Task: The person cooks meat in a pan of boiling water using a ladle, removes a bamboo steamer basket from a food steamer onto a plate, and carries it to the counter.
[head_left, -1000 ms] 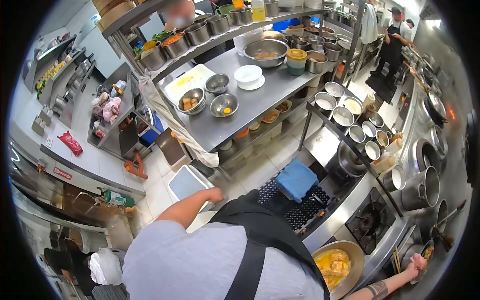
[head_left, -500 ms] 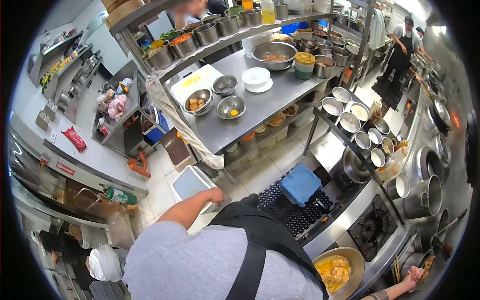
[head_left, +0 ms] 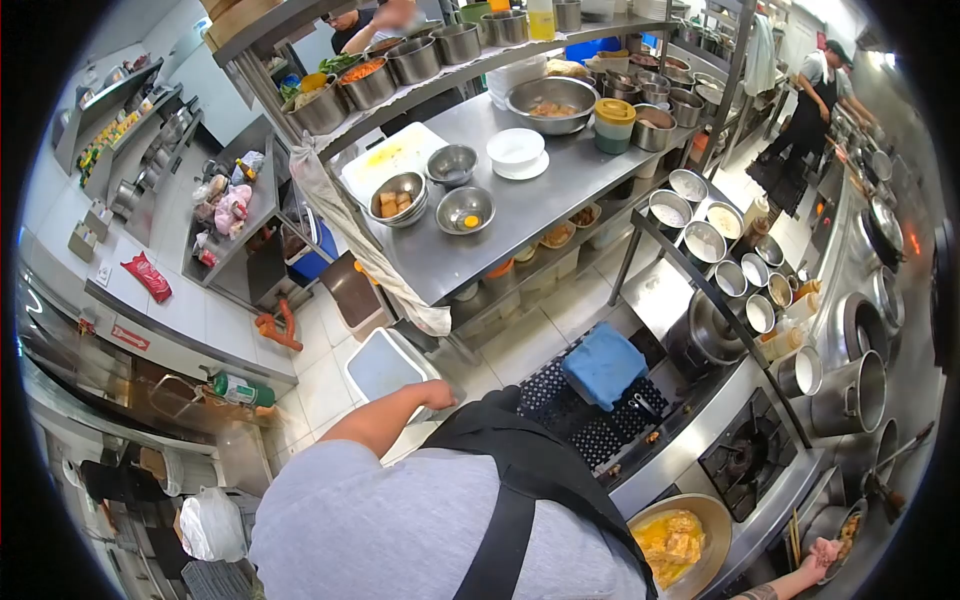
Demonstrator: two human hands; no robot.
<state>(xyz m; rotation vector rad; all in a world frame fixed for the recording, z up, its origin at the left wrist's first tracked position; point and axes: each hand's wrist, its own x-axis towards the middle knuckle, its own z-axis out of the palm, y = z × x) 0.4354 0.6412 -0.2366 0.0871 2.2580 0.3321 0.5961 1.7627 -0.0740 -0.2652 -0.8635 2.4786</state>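
Observation:
My left hand (head_left: 440, 395) hangs low beside my black apron (head_left: 500, 430), its fingers curled in, with nothing visible in them. Far at the lower right, my right hand (head_left: 814, 567) is closed around something pinkish and lumpy that I cannot make out. It is at the rim of a metal pan (head_left: 828, 522) with browned food in it. Nearer to my body, a wide round pan (head_left: 711, 520) holds yellow-orange liquid and chunky pieces (head_left: 672, 540). Chopsticks (head_left: 795, 538) stand between the two pans.
A steel worktable (head_left: 420, 262) carries bowls, white dishes and a cutting board (head_left: 395, 160). Beside the burner (head_left: 745, 455) runs a metal rail (head_left: 730, 318), with several pots beyond it. A blue cloth (head_left: 604, 365) lies low ahead. A co-worker (head_left: 808, 110) stands at the back right.
The view has shifted slightly. My right hand has moved a little lower and left at the pan. The co-worker at the back right has turned towards the stove side.

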